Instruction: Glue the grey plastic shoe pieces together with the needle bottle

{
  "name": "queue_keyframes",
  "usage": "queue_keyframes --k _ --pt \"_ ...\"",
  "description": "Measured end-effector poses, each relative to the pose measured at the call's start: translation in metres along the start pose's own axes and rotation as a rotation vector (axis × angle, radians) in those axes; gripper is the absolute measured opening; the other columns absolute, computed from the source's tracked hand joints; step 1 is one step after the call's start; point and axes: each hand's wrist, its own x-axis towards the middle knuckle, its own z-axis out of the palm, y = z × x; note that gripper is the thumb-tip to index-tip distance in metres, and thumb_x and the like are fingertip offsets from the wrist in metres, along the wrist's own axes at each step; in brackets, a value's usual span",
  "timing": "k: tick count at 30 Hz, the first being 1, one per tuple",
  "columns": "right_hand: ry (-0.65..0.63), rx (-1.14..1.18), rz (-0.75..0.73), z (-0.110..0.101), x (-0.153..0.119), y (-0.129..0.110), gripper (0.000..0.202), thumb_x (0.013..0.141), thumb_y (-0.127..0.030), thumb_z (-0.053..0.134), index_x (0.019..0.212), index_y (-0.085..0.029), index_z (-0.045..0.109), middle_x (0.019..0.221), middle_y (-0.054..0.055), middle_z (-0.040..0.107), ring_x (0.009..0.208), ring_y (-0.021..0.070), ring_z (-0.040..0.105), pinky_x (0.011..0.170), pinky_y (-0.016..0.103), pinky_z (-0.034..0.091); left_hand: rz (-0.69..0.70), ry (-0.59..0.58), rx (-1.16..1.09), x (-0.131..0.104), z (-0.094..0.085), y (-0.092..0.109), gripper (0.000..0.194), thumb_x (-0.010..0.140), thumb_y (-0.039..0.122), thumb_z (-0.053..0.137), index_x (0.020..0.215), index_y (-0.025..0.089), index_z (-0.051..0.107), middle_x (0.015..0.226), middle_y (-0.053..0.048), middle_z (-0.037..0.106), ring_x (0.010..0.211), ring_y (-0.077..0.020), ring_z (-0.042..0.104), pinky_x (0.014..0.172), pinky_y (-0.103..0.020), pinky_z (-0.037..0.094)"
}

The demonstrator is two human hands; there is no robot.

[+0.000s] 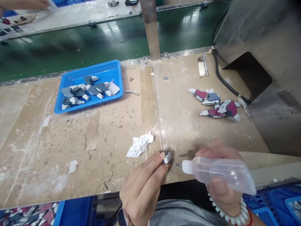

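Observation:
Near the table's front edge, my left hand pinches a small grey and white plastic part between its fingertips. Most of the part's grey side is hidden by the fingers. Held in my right hand is a translucent squeeze bottle with a white cap and a thin needle tip. The bottle lies nearly level, its tip pointing left at the part, a small gap apart from it. Just beyond my left hand sits a crumpled white tissue.
A blue tray with several grey and white parts stands at the back left. Maroon, grey and white pieces lie at right, near a black cable and a knife-like tool. A metal post rises at the back.

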Motion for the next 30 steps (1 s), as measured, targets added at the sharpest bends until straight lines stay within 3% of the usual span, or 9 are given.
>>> queue_keyframes --k 5,12,18,30 --pt "-0.063 -0.074 -0.085 -0.001 0.002 -0.002 0.031 0.086 -0.051 0.072 0.094 -0.021 0.066 0.075 0.004 0.063 0.070 0.0227 0.060 0.056 0.036 0.049 0.005 0.069 0.018 0.003 0.005 0.004 0.024 0.087 -0.004 0.069 0.106 0.010 0.074 0.121 -0.010 0.073 0.110 -0.0212 0.072 0.095 -0.031 0.062" --pt "-0.115 -0.074 -0.094 -0.007 -0.001 -0.001 0.032 0.085 -0.049 0.076 0.097 -0.021 0.068 0.082 0.007 0.066 0.074 0.0248 0.064 0.058 0.037 0.051 0.025 0.116 0.053 0.003 0.009 0.004 0.022 0.084 -0.007 0.070 0.099 0.009 0.076 0.114 -0.012 0.076 0.106 -0.0211 0.074 0.092 -0.029 0.063" --pt "-0.111 -0.067 0.012 -0.009 -0.004 0.002 0.027 0.090 -0.053 0.067 0.095 -0.027 0.069 0.079 0.006 0.064 0.073 0.0257 0.062 0.057 0.039 0.047 0.053 0.121 0.064 -0.001 0.011 0.001 0.034 0.078 -0.012 0.070 0.105 0.008 0.076 0.115 -0.012 0.076 0.106 -0.0234 0.074 0.092 -0.031 0.064" --pt "-0.063 -0.061 -0.033 -0.006 -0.006 0.006 0.026 0.086 -0.048 0.070 0.091 -0.023 0.071 0.079 0.005 0.066 0.071 0.0227 0.061 0.058 0.036 0.047 0.068 0.171 0.110 -0.004 0.016 -0.001 0.038 0.077 -0.009 0.074 0.108 0.012 0.076 0.116 -0.010 0.077 0.102 -0.0220 0.076 0.085 -0.030 0.066"
